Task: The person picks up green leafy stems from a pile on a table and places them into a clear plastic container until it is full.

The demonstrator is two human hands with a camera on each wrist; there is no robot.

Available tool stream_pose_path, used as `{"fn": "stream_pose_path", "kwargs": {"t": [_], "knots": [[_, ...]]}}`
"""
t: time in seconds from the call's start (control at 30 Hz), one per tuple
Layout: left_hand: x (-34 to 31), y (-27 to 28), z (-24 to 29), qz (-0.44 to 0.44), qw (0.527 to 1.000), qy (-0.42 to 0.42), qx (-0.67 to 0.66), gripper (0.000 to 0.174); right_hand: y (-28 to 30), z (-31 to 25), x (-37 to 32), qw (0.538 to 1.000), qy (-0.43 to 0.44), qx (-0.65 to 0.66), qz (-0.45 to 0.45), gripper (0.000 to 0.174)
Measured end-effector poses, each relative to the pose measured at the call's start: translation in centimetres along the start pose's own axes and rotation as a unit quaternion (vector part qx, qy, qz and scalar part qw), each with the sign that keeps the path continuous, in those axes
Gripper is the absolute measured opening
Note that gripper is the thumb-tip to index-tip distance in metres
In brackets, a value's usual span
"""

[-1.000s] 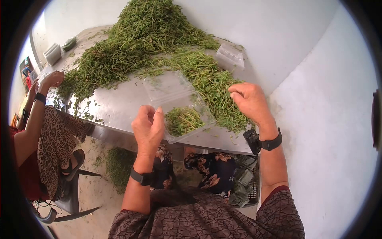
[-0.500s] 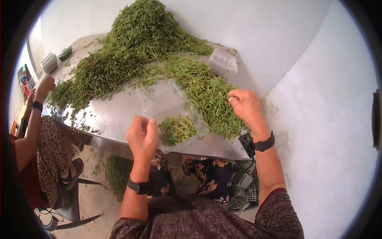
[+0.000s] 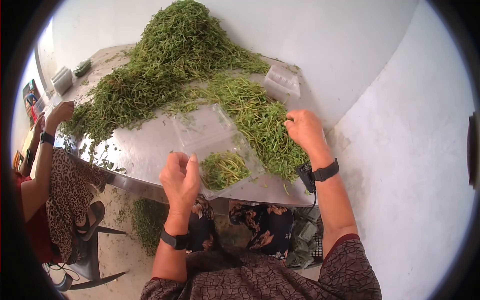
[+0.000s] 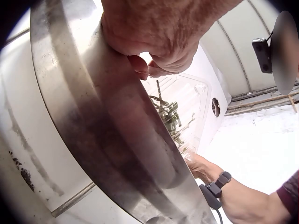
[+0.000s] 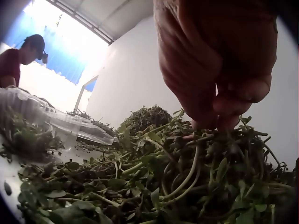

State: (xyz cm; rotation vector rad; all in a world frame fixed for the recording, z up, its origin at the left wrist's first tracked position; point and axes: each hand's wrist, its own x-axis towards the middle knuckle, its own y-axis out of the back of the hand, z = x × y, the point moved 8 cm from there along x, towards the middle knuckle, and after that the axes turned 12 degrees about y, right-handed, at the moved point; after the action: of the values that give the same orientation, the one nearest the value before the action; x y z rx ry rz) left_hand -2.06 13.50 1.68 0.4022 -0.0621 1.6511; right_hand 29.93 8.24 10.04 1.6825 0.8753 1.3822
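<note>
My left hand [image 3: 179, 175] pinches the left edge of an opened clear plastic clamshell box [image 3: 204, 129] at the table's near edge. Its lid lies folded back, away from me. Leafy green stems [image 3: 223, 170] fill part of its base. To the right, my right hand [image 3: 306, 131] is over a loose spread of the same greens [image 3: 260, 120]. In the right wrist view, its bunched fingertips [image 5: 226, 122] pinch stems at the top of that spread. From the left wrist, the table rim partly hides the box.
A tall heap of greens [image 3: 175, 50] rises at the back of the metal table [image 3: 145, 145]. Stacked clear boxes [image 3: 281, 83] stand at the back right, more [image 3: 62, 80] at far left. Another person's hand [image 3: 61, 112] is at the heap's left side. A crate of packed boxes [image 3: 304, 235] sits below.
The head view has shifted slightly. My left hand keeps its hold on the box, while my right hand stays over the loose greens with only a small movement.
</note>
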Motion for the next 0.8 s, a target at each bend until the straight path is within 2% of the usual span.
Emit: {"fn": "stream_pose_path", "kwargs": {"t": [0.13, 0.23, 0.43, 0.5, 0.63, 0.73, 0.8], "knots": [[-0.1, -0.1, -0.1, -0.006, 1.0, 0.01, -0.008, 0.019, -0.9, 1.0, 0.0, 1.0, -0.002, -0.014, -0.002, 0.013], [-0.1, -0.1, -0.2, -0.003, 1.0, 0.004, -0.016, 0.019, -0.3, 0.9, 0.0, 0.998, 0.029, -0.038, 0.038, 0.011], [-0.1, -0.1, -0.1, -0.007, 1.0, 0.008, -0.012, 0.019, 2.2, 1.2, -0.9, 0.996, -0.001, -0.03, 0.085, 0.01], [-0.1, 0.0, -0.1, -0.009, 1.0, 0.009, -0.009, 0.019, 3.0, 1.8, -1.5, 0.992, -0.028, 0.04, 0.112, 0.01], [-0.1, -0.1, 0.1, -0.009, 1.0, 0.004, -0.012, 0.02, 3.9, 0.7, -2.3, 0.984, -0.059, 0.144, 0.084, 0.01], [0.0, 0.0, -0.2, 0.004, 1.0, -0.003, -0.015, 0.018, 3.7, -2.0, -2.7, 0.971, -0.05, 0.228, 0.048, 0.01], [0.0, -0.1, -0.4, 0.005, 1.0, -0.001, -0.014, 0.017, 3.3, -4.5, -2.6, 0.958, 0.01, 0.287, 0.023, 0.01]]}}
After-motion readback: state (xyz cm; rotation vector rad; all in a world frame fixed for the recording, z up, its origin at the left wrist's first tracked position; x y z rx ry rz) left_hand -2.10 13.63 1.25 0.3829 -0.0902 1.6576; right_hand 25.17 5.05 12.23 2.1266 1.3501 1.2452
